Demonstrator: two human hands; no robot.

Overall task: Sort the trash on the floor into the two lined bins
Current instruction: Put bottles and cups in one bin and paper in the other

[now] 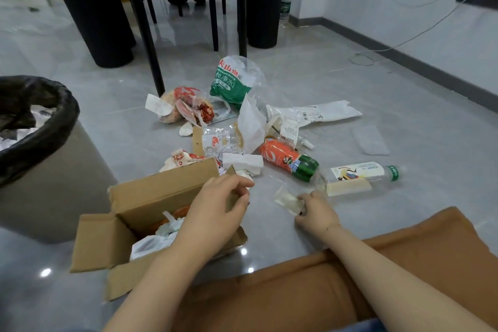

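Person low to the grey tile floor (pixel 404 105), one knee in tan fabric at the bottom right. Right hand (pixel 315 209) has its fingers curled around a small crumpled clear wrapper (pixel 287 201), which sits at or just off the floor. Left hand (pixel 218 210) hangs over the far corner of an open cardboard box (pixel 140 213), fingers bent in toward the thumb; probably pinching a scrap or the box edge, but the view is too poor to tell. The box lies on the floor in front of the left forearm, flaps splayed, with white tissue and something orange inside. Trash pile spreads beyond the hands: an orange and green bottle (pixel 289 160) on its side, a clear bottle with a white label (pixel 363 174) lying just to its right, a crumpled white tissue (pixel 244 163) near the box's far edge, a white paper bag (pixel 252 125), a long white plastic mailer (pixel 318 113), a clear bag with red print (pixel 186 105) and a green and white water-pack wrap (pixel 233 81) furthest back. One bin with a black liner (pixel 40 127) stands at the left edge, paper inside it. Black chair legs (pixel 147 35) stand behind the pile.
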